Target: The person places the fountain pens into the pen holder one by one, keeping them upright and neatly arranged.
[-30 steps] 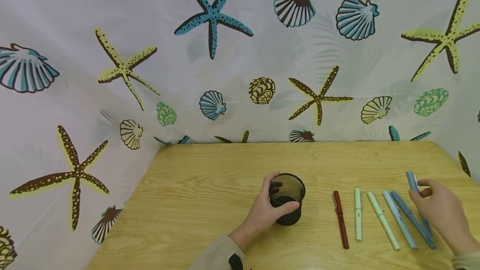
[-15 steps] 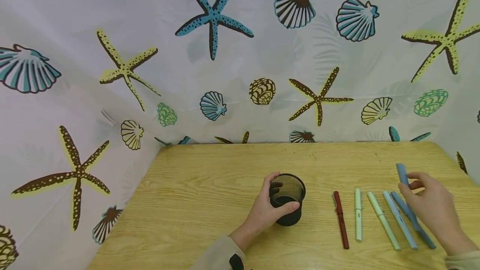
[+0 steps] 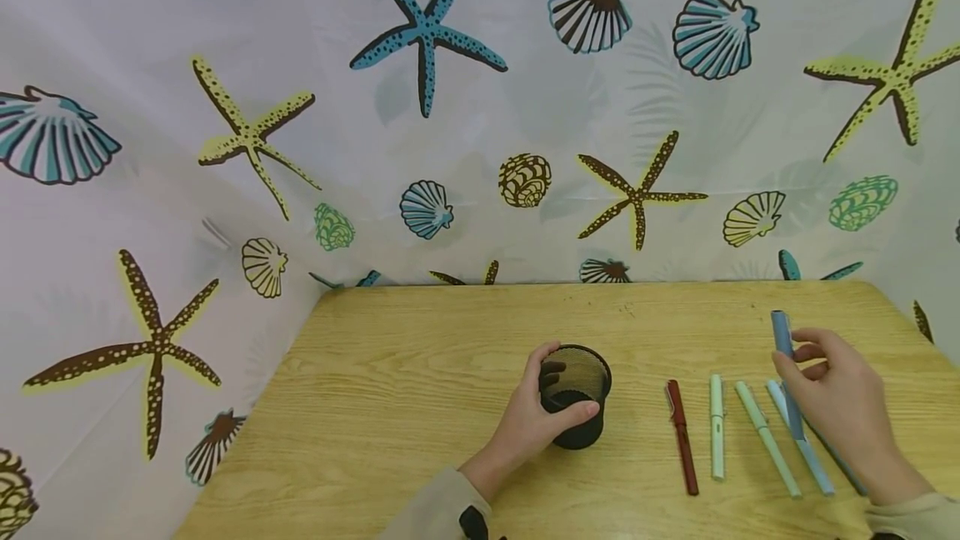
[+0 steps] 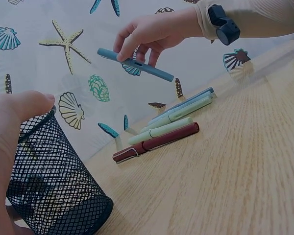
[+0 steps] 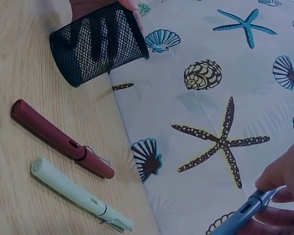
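Around a black mesh pen holder [image 3: 581,427] curl the fingers and thumb of my left hand [image 3: 521,432]; the holder stands on the table with no pens visible inside. My right hand [image 3: 843,402] pinches a blue pen [image 3: 782,333] in the air above the row of pens, as the left wrist view also shows. Below it lie a light blue pen [image 3: 813,467] and a darker blue pen [image 3: 843,463], the latter partly hidden by the hand. Further left lie two pale green pens, one slanted [image 3: 771,444] and one straight [image 3: 717,432], then a dark red pen [image 3: 683,444].
The wooden table [image 3: 390,373] ends at a white cloth [image 3: 480,223] printed with starfish and shells. That cloth also hangs along the left and right sides. In the left wrist view, a dark device [image 4: 224,27] is strapped on the right wrist.
My right hand has lifted the blue pen and carried it left, away from the right end of the row. The left hand and the pen holder stay in place.
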`<state>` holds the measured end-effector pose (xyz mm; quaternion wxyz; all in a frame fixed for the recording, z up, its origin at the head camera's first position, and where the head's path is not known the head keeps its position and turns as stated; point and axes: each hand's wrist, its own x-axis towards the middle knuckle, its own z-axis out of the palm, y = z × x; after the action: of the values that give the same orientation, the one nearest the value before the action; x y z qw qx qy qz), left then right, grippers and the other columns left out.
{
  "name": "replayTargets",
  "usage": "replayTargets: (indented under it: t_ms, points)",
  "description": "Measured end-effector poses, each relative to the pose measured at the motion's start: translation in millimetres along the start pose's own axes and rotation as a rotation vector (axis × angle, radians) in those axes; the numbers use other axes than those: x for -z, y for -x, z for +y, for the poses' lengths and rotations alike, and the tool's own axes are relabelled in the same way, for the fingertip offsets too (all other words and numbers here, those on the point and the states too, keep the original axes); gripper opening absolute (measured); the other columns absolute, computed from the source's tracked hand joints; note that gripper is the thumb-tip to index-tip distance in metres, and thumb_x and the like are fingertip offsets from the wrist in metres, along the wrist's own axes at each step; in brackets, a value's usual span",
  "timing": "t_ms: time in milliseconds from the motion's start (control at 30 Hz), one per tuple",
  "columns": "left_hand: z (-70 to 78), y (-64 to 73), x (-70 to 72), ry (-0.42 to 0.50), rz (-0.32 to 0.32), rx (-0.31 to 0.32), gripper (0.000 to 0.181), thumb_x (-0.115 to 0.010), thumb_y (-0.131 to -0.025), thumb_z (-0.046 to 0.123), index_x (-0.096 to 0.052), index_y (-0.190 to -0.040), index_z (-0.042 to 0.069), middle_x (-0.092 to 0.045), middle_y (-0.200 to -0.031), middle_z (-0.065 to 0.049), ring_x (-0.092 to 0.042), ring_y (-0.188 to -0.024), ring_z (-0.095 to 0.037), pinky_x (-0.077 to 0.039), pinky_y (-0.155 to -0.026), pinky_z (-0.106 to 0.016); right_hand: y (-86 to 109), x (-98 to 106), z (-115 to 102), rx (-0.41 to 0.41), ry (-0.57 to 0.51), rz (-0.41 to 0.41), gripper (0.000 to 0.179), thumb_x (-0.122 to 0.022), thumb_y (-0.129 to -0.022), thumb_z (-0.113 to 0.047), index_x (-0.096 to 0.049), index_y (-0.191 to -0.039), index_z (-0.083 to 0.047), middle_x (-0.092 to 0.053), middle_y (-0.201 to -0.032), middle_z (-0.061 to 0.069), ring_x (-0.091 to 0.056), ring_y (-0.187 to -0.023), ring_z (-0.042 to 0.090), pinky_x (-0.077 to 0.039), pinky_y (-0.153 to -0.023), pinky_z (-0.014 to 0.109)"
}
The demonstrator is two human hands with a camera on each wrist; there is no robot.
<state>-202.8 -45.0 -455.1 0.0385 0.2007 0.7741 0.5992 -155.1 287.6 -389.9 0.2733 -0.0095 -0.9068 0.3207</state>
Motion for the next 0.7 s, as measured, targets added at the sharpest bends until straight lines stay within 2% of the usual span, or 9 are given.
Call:
replayTargets:
  t_ms: [100, 200, 400, 700]
  points:
    - [-0.5, 0.4, -0.1, -0.004, 0.005, -0.008, 0.078, -0.071, -0.081, 0.04, -0.023, -0.142, 0.035, -0.039, -0.135, -0.013, -0.039, -0.123, -0.028, -0.034, -0.097, -0.049, 0.6, -1, -7, 0.018, -0.021, 0.016, 0.033, -0.066, -0.087, -0.016, -0.058, -0.113, 0.002, -0.062, -0.086, 0.016, -0.048, -0.062, -0.005, -0.043, -0.045, 0.022]
    - [0.1, 1.1, -0.1, -0.003, 0.007, -0.012, 0.078, -0.071, -0.081, 0.038, -0.023, -0.142, 0.036, -0.039, -0.135, -0.013, -0.039, -0.123, -0.027, -0.034, -0.098, -0.049, 1.4, -3, -13, 0.031, -0.059, 0.024, 0.033, -0.066, -0.087, -0.015, -0.058, -0.114, 0.002, -0.062, -0.088, 0.015, -0.046, -0.064, -0.01, -0.043, -0.046, 0.019]
    - [0.7, 1.3, -0.2, -0.012, 0.011, -0.004, 0.08, -0.072, -0.079, 0.043, -0.023, -0.141, 0.038, -0.04, -0.135, -0.005, -0.039, -0.124, -0.026, -0.033, -0.099, -0.047, 2.3, -8, -25, 0.068, -0.109, 0.062, 0.032, -0.067, -0.086, -0.013, -0.058, -0.113, 0.001, -0.061, -0.088, 0.012, -0.047, -0.067, -0.012, -0.042, -0.049, 0.015]
    - [0.2, 1.2, -0.5, -0.004, -0.001, -0.017, 0.079, -0.071, -0.081, 0.039, -0.022, -0.143, 0.032, -0.038, -0.136, -0.014, -0.038, -0.124, -0.028, -0.033, -0.099, -0.048, 1.8, -19, -33, 0.155, -0.204, 0.138, 0.03, -0.069, -0.081, -0.002, -0.059, -0.11, 0.002, -0.06, -0.089, 0.01, -0.049, -0.072, -0.011, -0.042, -0.059, 0.006]
